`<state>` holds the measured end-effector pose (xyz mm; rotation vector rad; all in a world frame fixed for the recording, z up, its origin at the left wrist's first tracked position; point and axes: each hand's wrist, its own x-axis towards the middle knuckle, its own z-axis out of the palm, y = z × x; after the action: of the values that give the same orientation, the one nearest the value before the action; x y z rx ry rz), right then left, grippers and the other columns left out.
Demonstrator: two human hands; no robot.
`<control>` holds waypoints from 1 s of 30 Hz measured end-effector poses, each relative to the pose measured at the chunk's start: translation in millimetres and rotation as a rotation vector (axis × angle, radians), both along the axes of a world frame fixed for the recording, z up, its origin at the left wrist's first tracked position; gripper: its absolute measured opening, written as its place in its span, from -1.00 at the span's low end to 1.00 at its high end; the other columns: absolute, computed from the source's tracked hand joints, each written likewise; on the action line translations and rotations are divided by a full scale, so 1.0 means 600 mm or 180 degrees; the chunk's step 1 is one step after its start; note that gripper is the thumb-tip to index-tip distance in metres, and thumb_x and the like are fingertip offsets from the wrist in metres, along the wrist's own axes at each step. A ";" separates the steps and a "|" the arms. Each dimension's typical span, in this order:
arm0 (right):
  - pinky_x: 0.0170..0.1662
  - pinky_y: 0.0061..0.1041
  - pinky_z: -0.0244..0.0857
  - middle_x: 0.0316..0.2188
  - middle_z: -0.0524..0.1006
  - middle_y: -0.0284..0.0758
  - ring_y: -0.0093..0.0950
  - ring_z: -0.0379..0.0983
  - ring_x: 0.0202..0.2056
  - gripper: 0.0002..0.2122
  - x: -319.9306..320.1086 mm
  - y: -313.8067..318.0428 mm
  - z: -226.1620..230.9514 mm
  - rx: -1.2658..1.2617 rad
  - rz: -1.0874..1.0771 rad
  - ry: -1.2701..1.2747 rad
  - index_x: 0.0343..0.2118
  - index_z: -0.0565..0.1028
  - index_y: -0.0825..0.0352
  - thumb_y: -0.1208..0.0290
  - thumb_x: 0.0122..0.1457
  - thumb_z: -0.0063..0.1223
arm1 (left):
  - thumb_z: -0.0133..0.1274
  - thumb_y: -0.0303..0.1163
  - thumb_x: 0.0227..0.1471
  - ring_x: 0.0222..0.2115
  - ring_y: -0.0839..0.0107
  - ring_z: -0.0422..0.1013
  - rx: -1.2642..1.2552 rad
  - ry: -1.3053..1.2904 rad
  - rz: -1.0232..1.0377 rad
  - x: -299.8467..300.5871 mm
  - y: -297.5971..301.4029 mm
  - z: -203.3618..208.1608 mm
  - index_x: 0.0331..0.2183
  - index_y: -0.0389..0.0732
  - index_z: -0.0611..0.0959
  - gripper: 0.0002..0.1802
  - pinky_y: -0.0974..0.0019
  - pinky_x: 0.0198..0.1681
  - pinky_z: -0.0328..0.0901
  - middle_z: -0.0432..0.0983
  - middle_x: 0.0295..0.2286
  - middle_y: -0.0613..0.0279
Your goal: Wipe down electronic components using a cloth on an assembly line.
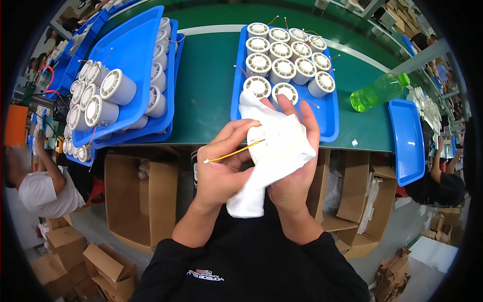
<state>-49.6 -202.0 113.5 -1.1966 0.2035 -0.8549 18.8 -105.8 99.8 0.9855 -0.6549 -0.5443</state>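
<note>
Between both hands, above the front edge of the green table, is a white round unit [255, 137] with its flat face up. A thin yellow-and-red wire [234, 151] runs out of it and ends in a small white connector over my left hand. My left hand [217, 168] grips the unit's left side, thumb below and fingers curled behind. A white cloth [249, 199] wraps part of the unit and hangs below it. My right hand [298, 183] holds the cloth against the unit's right side, fingers pointing up behind it. The unit's underside is hidden.
Beyond my hands, a blue tray [330, 123] carries several white vented cylinders with wires. Stacked blue trays [128, 45] of similar cylinders stand left, one tilted. A green bottle [377, 92] lies right, near another blue tray [406, 138]. Cardboard boxes [121, 201] sit under the table.
</note>
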 end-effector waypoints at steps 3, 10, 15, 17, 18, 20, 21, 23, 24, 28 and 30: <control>0.09 -0.34 0.30 0.20 0.16 -0.03 -0.24 0.31 0.09 -0.17 0.005 0.004 -0.003 0.0148 -0.0192 -0.0206 0.24 -0.04 0.35 0.45 -0.04 0.29 | 0.26 -0.74 -0.23 -0.06 0.32 0.39 0.0141 -0.0040 0.0190 -0.010 -0.002 0.002 0.00 -0.49 0.45 -0.34 0.29 0.04 0.34 0.32 -0.04 0.06; 0.00 -0.39 0.37 0.09 0.24 -0.14 -0.35 0.40 -0.01 -0.15 0.000 -0.011 -0.017 -0.0176 -0.0468 -0.0435 0.24 -0.01 0.36 0.45 -0.11 0.28 | 0.31 -0.60 -0.23 -0.10 0.35 0.41 0.0304 -0.0558 0.0366 -0.015 -0.003 -0.020 -0.02 -0.43 0.49 -0.35 0.36 -0.02 0.32 0.41 -0.08 0.05; -0.10 -0.38 0.42 -0.02 0.25 -0.18 -0.35 0.46 -0.14 -0.08 -0.001 -0.016 -0.011 0.0196 -0.0533 -0.0555 0.23 -0.06 0.36 0.60 -0.25 0.22 | 0.33 -0.54 -0.35 -0.14 0.39 0.43 0.0442 -0.0714 0.0624 -0.025 -0.008 -0.028 -0.06 -0.41 0.53 -0.32 0.42 -0.08 0.29 0.47 -0.13 0.04; -0.11 -0.39 0.42 -0.04 0.25 -0.19 -0.34 0.47 -0.16 -0.11 0.000 -0.022 -0.014 0.0311 -0.0507 -0.0560 0.23 -0.04 0.36 0.55 -0.22 0.21 | 0.29 -0.56 -0.37 -0.15 0.40 0.42 0.0580 -0.0788 0.0674 -0.027 -0.008 -0.028 -0.07 -0.41 0.54 -0.33 0.41 -0.06 0.29 0.46 -0.13 0.07; -0.12 -0.40 0.42 -0.07 0.27 -0.21 -0.34 0.47 -0.16 -0.14 0.000 -0.025 -0.014 0.0260 -0.0524 -0.0545 0.22 -0.03 0.37 0.53 -0.19 0.21 | 0.26 -0.57 -0.38 -0.15 0.41 0.41 0.0526 -0.0619 0.0628 -0.028 -0.007 -0.026 -0.08 -0.44 0.54 -0.34 0.41 -0.05 0.29 0.46 -0.14 0.08; -0.12 -0.40 0.42 -0.08 0.27 -0.21 -0.34 0.47 -0.17 -0.13 0.000 -0.036 -0.021 0.0221 -0.0472 -0.0536 0.22 -0.03 0.36 0.53 -0.19 0.22 | 0.26 -0.58 -0.38 -0.15 0.41 0.41 0.0555 -0.0636 0.0607 -0.027 -0.008 -0.029 -0.08 -0.47 0.53 -0.34 0.40 -0.05 0.30 0.45 -0.13 0.07; -0.13 -0.41 0.42 -0.09 0.28 -0.22 -0.34 0.48 -0.17 -0.13 -0.001 -0.042 -0.024 0.0170 -0.0402 -0.0540 0.22 -0.04 0.36 0.53 -0.19 0.23 | 0.25 -0.59 -0.39 -0.14 0.41 0.40 0.0570 -0.0664 0.0605 -0.028 -0.007 -0.031 -0.09 -0.49 0.53 -0.34 0.39 -0.05 0.31 0.44 -0.13 0.06; -0.14 -0.43 0.42 -0.12 0.29 -0.23 -0.37 0.48 -0.20 -0.29 -0.003 -0.065 -0.024 -0.0036 -0.0497 -0.0563 0.16 0.10 0.40 0.61 -0.12 0.16 | 0.24 -0.61 -0.33 -0.11 0.37 0.39 0.0435 -0.0578 0.0559 -0.031 0.000 -0.042 -0.09 -0.50 0.52 -0.37 0.34 -0.04 0.33 0.39 -0.10 0.04; -0.15 -0.46 0.42 -0.14 0.32 -0.23 -0.39 0.48 -0.22 -0.41 -0.004 -0.088 -0.021 0.0133 -0.1060 -0.0303 0.10 0.18 0.43 0.65 -0.06 0.10 | 0.24 -0.62 -0.30 -0.10 0.35 0.39 0.0264 -0.0236 0.0492 -0.035 0.009 -0.049 -0.08 -0.51 0.50 -0.38 0.30 -0.03 0.35 0.37 -0.09 0.03; -0.17 -0.52 0.43 -0.22 0.44 -0.23 -0.46 0.47 -0.24 -0.71 -0.042 -0.154 -0.012 0.0031 -0.1770 -0.0171 -0.06 0.35 0.45 0.70 0.13 -0.06 | 0.16 -0.44 -0.06 -0.07 0.30 0.39 -0.0044 0.0991 0.0246 -0.022 0.044 -0.060 -0.03 -0.53 0.43 -0.43 0.22 0.05 0.32 0.38 -0.08 0.06; -0.17 -0.52 0.43 -0.24 0.44 -0.24 -0.48 0.47 -0.26 -0.75 -0.063 -0.145 -0.014 -0.0106 -0.1728 -0.0082 -0.09 0.36 0.46 0.72 0.15 -0.08 | 0.13 -0.34 0.01 -0.08 0.31 0.40 -0.0127 0.1223 0.0249 -0.017 0.038 -0.056 -0.01 -0.52 0.42 -0.43 0.23 0.05 0.31 0.39 -0.09 0.08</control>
<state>-87.1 -288.9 105.1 -1.1768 0.5097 -1.3481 8.7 -82.8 66.5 0.8352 -0.2819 -0.6283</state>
